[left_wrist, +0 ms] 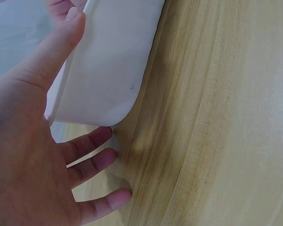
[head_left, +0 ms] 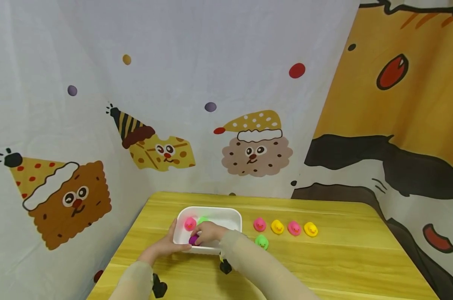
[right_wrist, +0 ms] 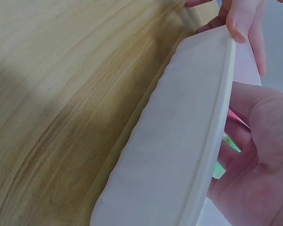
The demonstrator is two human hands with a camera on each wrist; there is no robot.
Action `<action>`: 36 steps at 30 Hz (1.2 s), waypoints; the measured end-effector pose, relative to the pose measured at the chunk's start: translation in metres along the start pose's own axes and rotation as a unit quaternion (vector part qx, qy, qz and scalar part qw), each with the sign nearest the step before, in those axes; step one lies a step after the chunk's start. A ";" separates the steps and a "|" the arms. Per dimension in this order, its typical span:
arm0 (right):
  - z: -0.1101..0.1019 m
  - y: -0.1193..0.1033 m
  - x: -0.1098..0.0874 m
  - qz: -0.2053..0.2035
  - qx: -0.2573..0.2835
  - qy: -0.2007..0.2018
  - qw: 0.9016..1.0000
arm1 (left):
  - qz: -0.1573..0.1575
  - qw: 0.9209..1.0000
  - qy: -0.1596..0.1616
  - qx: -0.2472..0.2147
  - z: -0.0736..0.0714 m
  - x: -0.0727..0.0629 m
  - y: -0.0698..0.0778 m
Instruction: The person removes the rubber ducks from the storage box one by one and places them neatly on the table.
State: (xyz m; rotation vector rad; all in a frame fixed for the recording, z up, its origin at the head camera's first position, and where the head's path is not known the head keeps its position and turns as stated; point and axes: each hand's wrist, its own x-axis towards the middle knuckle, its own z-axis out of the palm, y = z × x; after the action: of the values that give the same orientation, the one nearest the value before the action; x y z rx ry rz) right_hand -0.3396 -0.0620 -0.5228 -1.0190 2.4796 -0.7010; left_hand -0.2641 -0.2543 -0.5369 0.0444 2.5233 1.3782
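A white plastic box (head_left: 226, 214) stands on the wooden table. My left hand (head_left: 163, 246) spans its near left corner, thumb lying along the rim. The other fingers are spread and fairly straight against the end wall, as the left wrist view shows. My right hand (head_left: 210, 231) reaches inside the box and grips a purple toy duck (head_left: 193, 240) near the front left; its shape is partly covered by my fingers. Beside it in the box are a pink rubber duck (head_left: 190, 223) and a green one (head_left: 202, 219), partly hidden behind the right hand.
Right of the box, a pink duck (head_left: 259, 224), a yellow duck (head_left: 277, 226), another pink duck (head_left: 294, 228) and another yellow duck (head_left: 310, 229) form a row. A green duck (head_left: 261, 241) sits in front, close to the right sleeve. A printed cloth (head_left: 181, 83) hangs behind the table.
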 end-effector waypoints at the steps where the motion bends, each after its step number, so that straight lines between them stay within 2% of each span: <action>1: 0.000 0.000 -0.001 0.001 0.002 0.002 1.000 | -0.002 1.000 0.005 -0.006 0.000 0.000 0.000; 8: 0.004 0.004 0.001 0.006 0.037 0.008 0.999 | 0.004 1.000 0.008 -0.013 0.001 0.002 0.000; 19: 0.007 0.006 -0.001 0.014 0.063 0.033 0.997 | -0.009 1.000 0.005 -0.024 0.004 -0.001 -0.001; 23: 0.009 0.009 -0.001 0.012 0.077 0.031 0.996 | -0.005 1.000 0.001 -0.020 0.005 -0.001 -0.003; 36: 0.010 0.004 -0.003 -0.002 0.071 0.016 0.997 | -0.003 1.000 0.003 -0.014 -0.001 0.000 -0.002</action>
State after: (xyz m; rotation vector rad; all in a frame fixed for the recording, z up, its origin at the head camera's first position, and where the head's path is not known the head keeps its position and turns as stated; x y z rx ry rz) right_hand -0.3348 -0.0607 -0.5322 -0.9668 2.4153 -0.8887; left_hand -0.2646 -0.2557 -0.5379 0.0261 2.5059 1.4133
